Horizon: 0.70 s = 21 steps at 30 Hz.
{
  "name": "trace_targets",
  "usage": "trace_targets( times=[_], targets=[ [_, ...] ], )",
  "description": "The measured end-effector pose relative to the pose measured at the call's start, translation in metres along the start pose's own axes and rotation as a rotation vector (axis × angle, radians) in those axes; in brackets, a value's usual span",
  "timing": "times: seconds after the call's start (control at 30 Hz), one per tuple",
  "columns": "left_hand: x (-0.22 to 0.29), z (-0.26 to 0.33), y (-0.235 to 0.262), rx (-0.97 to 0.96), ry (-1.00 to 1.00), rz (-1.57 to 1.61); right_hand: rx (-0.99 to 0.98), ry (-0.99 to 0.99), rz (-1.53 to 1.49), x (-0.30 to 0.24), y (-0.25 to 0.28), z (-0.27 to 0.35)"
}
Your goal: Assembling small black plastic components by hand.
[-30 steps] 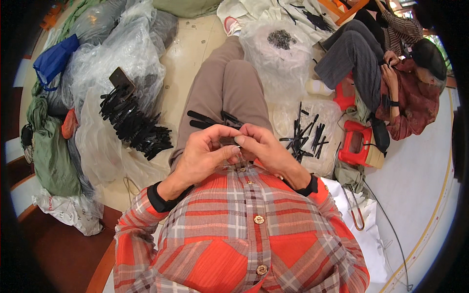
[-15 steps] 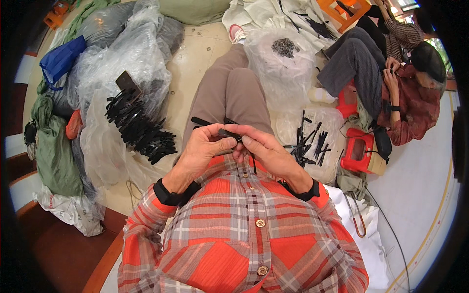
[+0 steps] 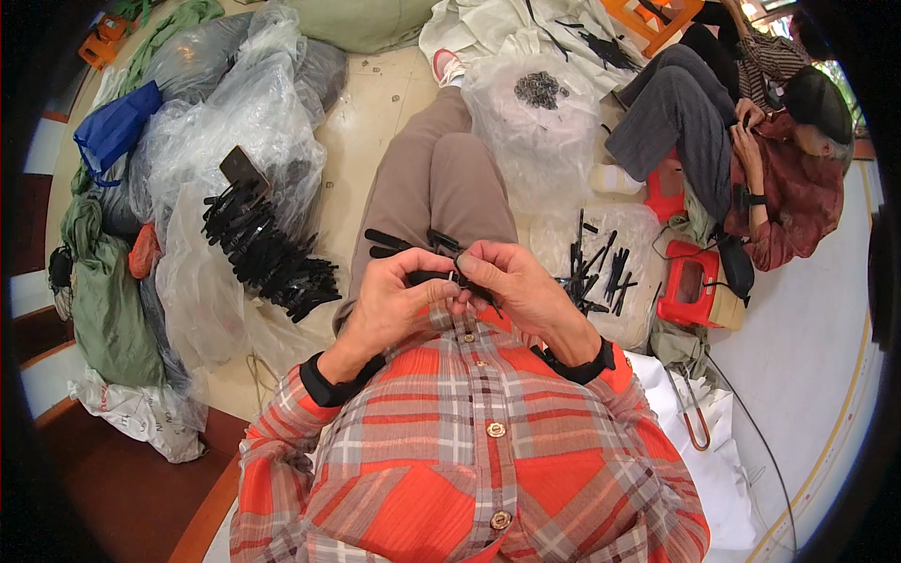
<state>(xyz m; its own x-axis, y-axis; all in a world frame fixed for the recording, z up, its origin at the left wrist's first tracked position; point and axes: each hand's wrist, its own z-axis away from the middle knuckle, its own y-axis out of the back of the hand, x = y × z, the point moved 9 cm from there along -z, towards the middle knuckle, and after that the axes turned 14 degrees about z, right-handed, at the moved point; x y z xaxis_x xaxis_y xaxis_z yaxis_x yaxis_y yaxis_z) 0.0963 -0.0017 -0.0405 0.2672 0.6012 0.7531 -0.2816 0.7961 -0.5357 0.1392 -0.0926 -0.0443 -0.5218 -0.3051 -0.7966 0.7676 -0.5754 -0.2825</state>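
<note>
Both hands, left hand (image 3: 389,305) and right hand (image 3: 516,286), have drawn closer to the chest, pinching one small black clip (image 3: 439,278) together.

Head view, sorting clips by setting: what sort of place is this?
Probably an informal floor workshop for hand assembly: black plastic parts piled on clear plastic bags, more loose parts beside the worker, low red stools.

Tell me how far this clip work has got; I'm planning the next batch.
Done, apparently: a heap of long black plastic clips on clear plastic sheeting to the person's left. In hand: the left hand and right hand together pinch one black clip piece. Left: loose black pieces at right, and a clear bag of small dark parts.
</note>
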Motion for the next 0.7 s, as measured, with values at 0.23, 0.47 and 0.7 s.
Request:
trace_targets(
  times=[0.23, 0.47, 0.7],
  targets=[
    [0.016, 0.003, -0.014, -0.119, -0.184, -0.258, -0.026, 0.027, -0.103, -0.005, 0.003, 0.002],
    [0.018, 0.000, -0.005, -0.124, -0.300, -0.395, -0.060, -0.001, -0.012, -0.005, 0.000, 0.000],
    [0.027, 0.004, -0.017, -0.206, -0.369, -0.470, -0.097, -0.015, -0.019, -0.003, -0.005, 0.004]
  ],
)
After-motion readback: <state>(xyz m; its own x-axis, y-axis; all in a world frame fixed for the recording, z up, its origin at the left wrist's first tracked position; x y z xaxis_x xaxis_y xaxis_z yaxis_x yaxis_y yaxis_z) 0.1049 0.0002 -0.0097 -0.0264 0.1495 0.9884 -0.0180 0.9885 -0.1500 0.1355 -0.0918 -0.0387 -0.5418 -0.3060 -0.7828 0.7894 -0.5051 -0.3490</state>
